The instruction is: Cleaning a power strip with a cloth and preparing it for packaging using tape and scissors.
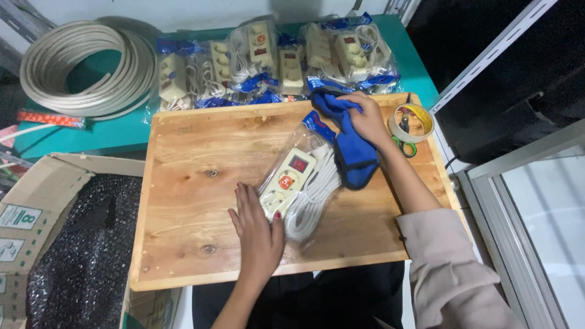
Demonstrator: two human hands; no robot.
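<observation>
Landmark: wooden board (pixel 201 183), pale with dark knots, lying on a teal table (pixel 420 67).
Packaged power strip (pixel 298 186): a cream multi-socket strip with a red switch and a round red-and-orange sticker, sealed in a clear plastic bag with its coiled white cord; a blue card header closes the bag's far end. It lies slanted near the middle of the board.
Left hand (pixel 257 228): flat and spread, palm down, pressing the near end of the packaged power strip against the board; red-painted nails show.
Right hand (pixel 365 119): closed around a blue cloth (pixel 353 149), which hangs from the grasp at the board's far right part and drapes down beside the bag's header, touching it.
Row of packaged power strips (pixel 274 61): several similar clear bags with blue headers, cream socket strips and white cords, lined up on the table just beyond the board's far edge.
Cable coil (pixel 85 67): thick grey-white cable wound in a ring, beyond the board's far left corner.
Tape roll (pixel 412 123): a roll with a yellow rim at the board's far right corner, with green-handled scissors (pixel 403 146) just beside it.
Cardboard box (pixel 36 207): open, left of the board, holding black bubble wrap (pixel 85 256); green-and-white square labels sit on its flap.
</observation>
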